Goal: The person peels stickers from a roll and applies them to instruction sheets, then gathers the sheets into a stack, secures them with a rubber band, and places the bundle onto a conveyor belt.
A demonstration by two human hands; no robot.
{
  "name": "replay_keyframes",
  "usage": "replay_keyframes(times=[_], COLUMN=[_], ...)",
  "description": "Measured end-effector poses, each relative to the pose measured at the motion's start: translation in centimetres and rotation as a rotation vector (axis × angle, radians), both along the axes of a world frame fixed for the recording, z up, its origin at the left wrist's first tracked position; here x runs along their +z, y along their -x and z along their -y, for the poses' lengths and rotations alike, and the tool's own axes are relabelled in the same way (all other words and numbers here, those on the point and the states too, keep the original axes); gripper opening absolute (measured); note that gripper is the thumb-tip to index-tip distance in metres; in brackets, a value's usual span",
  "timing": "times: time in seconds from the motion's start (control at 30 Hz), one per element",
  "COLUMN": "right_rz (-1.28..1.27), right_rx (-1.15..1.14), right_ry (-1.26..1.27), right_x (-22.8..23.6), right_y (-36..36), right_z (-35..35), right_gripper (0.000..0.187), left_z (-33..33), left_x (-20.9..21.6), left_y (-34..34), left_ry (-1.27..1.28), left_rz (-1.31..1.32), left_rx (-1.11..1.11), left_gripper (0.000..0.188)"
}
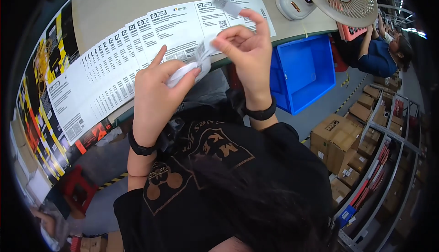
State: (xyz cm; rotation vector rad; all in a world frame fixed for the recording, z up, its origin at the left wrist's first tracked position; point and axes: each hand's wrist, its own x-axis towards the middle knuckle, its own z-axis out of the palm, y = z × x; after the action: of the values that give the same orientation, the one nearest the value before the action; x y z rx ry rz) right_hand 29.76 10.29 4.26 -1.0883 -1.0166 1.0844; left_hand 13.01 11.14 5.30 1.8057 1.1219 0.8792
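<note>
My left hand grips a small roll of white labels between thumb and fingers, its index finger pointing away. My right hand pinches the loose strip of that roll between thumb and a finger. At the tip of its raised index finger is a pale printed label, seemingly stuck there. Beneath both hands, a fanned row of white printed sheets overlaps along the table edge, each with text and a square code. A black band circles each wrist.
A white fan stands on the table at the far right. Beside the table edge sits a blue bin. Cardboard boxes and metal shelving line the right. Another person works beyond. A red stool is lower left.
</note>
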Motion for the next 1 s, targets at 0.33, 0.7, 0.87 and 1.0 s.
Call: replay_keyframes(times=[0.33,0.7,0.87,1.0], right_rz=[0.11,0.199,0.251,0.253], right_rx=[-0.014,-0.003,-0.033,-0.052], right_ry=[0.149,0.223,0.208,0.211], right_x=[-2.8,-3.8,-4.0,-4.1], right_y=[-1.2,0.4,1.3,1.3], right_z=[-3.0,-4.2,-4.2,-4.1], right_gripper=[0.064,0.06,0.06,0.058], left_z=[-0.2,-0.2,-0.1,-0.2], left_x=[-1.8,-2.8,-2.9,-2.8], left_y=[1.0,1.3,1.2,1.2], left_ry=[-0.087,-0.033,-0.055,-0.055], left_rz=[-0.261,-0.374,-0.351,-0.335], left_rx=[-0.231,-0.307,-0.293,-0.297], left_gripper=[0.014,0.012,0.013,0.014])
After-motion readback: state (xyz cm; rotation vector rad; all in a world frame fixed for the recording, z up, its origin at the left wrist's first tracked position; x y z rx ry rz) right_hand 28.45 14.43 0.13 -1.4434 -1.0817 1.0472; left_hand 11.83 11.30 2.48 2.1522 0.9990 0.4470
